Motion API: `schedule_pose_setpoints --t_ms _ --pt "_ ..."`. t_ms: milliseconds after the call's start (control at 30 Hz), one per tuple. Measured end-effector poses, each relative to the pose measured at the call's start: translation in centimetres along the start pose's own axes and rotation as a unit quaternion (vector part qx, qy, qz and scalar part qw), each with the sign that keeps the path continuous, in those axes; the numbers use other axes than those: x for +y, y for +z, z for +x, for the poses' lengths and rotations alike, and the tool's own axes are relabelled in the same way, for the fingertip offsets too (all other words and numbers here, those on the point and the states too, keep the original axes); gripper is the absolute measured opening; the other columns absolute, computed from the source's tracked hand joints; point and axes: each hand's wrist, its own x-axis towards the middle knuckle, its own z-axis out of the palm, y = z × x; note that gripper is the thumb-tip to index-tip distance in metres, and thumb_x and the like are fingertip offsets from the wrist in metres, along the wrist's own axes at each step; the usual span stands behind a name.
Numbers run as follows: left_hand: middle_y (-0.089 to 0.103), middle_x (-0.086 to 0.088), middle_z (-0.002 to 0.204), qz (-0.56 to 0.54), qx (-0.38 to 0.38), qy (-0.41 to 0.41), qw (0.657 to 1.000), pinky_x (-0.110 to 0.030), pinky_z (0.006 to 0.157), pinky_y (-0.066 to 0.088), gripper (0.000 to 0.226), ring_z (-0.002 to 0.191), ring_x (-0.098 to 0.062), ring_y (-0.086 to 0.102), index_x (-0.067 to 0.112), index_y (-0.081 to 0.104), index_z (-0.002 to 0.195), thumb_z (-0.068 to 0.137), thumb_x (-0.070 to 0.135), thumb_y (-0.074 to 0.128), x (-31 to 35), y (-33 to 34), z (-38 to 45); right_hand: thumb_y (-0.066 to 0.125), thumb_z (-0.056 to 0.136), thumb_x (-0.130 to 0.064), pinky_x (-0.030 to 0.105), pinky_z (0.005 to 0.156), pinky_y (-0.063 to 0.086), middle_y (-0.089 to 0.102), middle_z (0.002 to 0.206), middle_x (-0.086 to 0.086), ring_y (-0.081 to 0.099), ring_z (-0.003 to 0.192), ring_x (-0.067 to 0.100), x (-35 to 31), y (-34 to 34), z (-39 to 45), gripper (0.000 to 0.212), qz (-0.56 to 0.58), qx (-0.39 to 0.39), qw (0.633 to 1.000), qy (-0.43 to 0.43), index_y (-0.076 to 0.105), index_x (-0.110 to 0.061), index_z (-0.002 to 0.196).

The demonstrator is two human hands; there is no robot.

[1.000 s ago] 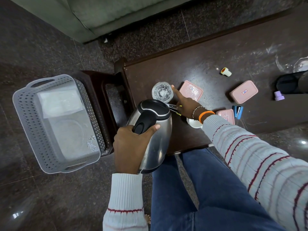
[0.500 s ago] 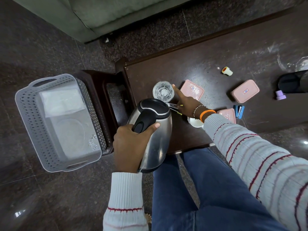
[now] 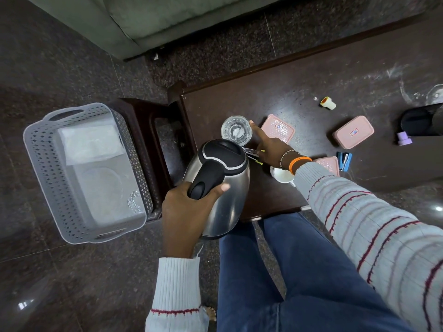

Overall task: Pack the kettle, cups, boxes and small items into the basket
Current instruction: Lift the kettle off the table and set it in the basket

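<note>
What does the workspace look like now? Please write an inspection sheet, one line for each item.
Surface: dark table, scuffed, white marks at far right.
Job's things: kettle held off the table; glass, white cup, three pink boxes, stapler, purple cap and yellow-tipped cap on the table; basket on the floor, holding a clear lidded box.
Clutter: black object at the right edge, unclear what.
Grippers: left hand grips the kettle handle; right hand holds a thin tool, forefinger at the glass.
Cables: nothing seen.
Surroundings: dark stone floor, green sofa, dark stool by the basket.
</note>
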Motion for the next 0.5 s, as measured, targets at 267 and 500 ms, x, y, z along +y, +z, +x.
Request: schedule_pose_setpoints --t_ms 267,500 --pt "0.037 0.009 0.047 -0.037 0.026 0.046 0.998 -0.009 0.039 0.031 0.051 0.043 -0.004 0.032 0.006 0.046 0.055 0.049 0.043 0.081 -1.7 -0.6 -1.5 0.047 0.085 -0.005 0.047 0.088 0.052 0.069 0.096 0.024 0.064 0.087 0.04 0.2 0.1 0.2 0.084 -0.005 0.01 1.0 -0.003 -0.002 -0.035 0.145" --pt "0.047 0.01 0.045 -0.083 0.042 0.05 0.994 -0.012 0.043 0.036 0.036 0.045 -0.002 0.037 0.015 0.057 0.059 0.048 0.038 0.083 -3.1 -1.8 -2.5 0.048 0.087 -0.005 0.047 0.094 0.048 0.067 0.105 0.024 0.062 0.098 0.041 -0.8 -0.2 -0.3 0.079 -0.012 0.015 1.0 0.004 0.002 -0.03 0.147"
